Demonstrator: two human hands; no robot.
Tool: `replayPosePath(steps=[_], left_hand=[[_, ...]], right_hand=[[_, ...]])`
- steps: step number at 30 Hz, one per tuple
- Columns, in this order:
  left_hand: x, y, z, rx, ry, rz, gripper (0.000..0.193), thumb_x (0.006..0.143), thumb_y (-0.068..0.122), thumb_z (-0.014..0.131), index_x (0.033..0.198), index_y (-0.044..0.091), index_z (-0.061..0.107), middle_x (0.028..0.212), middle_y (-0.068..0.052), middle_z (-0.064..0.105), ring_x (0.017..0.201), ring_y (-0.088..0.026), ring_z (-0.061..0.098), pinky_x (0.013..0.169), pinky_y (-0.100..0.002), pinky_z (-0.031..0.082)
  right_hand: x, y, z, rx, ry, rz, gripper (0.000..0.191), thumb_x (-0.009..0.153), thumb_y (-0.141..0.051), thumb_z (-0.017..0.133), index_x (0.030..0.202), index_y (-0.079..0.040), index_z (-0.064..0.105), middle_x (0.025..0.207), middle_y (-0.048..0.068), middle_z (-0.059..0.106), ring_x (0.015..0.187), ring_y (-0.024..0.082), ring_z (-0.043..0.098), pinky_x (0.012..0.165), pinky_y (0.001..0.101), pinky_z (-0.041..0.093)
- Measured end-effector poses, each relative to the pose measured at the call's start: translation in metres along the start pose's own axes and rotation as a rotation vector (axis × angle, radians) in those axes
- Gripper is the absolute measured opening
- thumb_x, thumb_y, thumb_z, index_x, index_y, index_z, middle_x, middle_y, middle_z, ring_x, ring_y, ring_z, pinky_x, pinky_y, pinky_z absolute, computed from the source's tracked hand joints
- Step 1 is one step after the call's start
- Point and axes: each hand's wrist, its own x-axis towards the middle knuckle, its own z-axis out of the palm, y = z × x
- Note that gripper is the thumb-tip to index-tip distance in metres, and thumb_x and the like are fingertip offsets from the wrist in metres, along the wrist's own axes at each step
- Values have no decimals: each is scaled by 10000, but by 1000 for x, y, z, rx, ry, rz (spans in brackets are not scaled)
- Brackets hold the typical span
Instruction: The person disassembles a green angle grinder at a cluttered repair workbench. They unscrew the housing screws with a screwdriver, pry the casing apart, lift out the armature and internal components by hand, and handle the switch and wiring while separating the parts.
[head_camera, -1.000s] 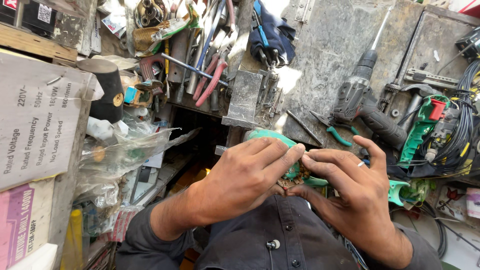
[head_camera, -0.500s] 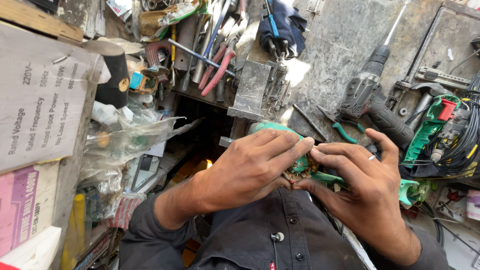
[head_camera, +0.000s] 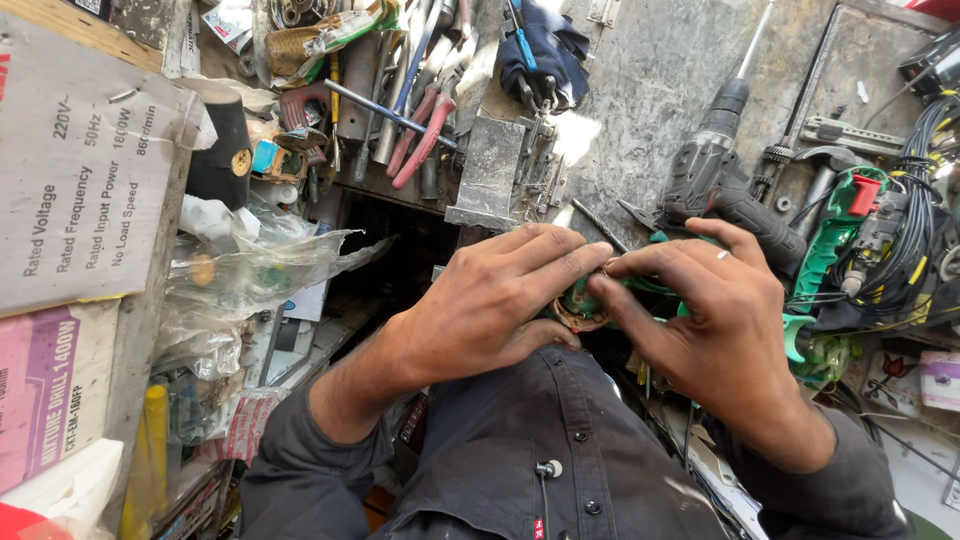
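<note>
Both my hands meet over my lap at the middle of the head view. My left hand and my right hand together grip a small green tool part with a coppery ring of windings at its end. The fingertips of both hands pinch around that ring, and most of the part is hidden under my fingers. A ring sits on one finger of my right hand. My dark shirt fills the lower middle of the view.
A grey power drill lies on the worn bench beyond my hands. A green tool housing with tangled wires is at the right. Red-handled pliers and hand tools crowd the back. Cardboard boxes and plastic bags stack at the left.
The view has shifted slightly, so my hands sit a little lower in it. My fingers have closed in tighter around the coppery ring of the green part.
</note>
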Motion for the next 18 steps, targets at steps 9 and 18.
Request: replayPosePath(steps=[9, 18], left_hand=[[-4, 2, 1, 13, 13, 11, 795, 753, 298, 860, 1420, 15, 531, 1283, -119, 618, 1185, -314, 623, 986, -410, 512], [-7, 6, 4, 70, 41, 26, 802, 771, 284, 845, 1419, -32, 494, 1273, -146, 594, 1181, -330, 611, 986, -410, 513]], right_hand=[[-10, -9, 15, -95, 125, -1, 132, 878, -160, 817, 912, -84, 714, 897, 21, 732, 829, 210, 696, 1067, 433, 509], [-10, -5, 4, 35, 22, 11, 148, 942, -191, 802, 1063, -126, 745, 1037, 19, 776, 887, 170, 752, 1126, 413, 501]])
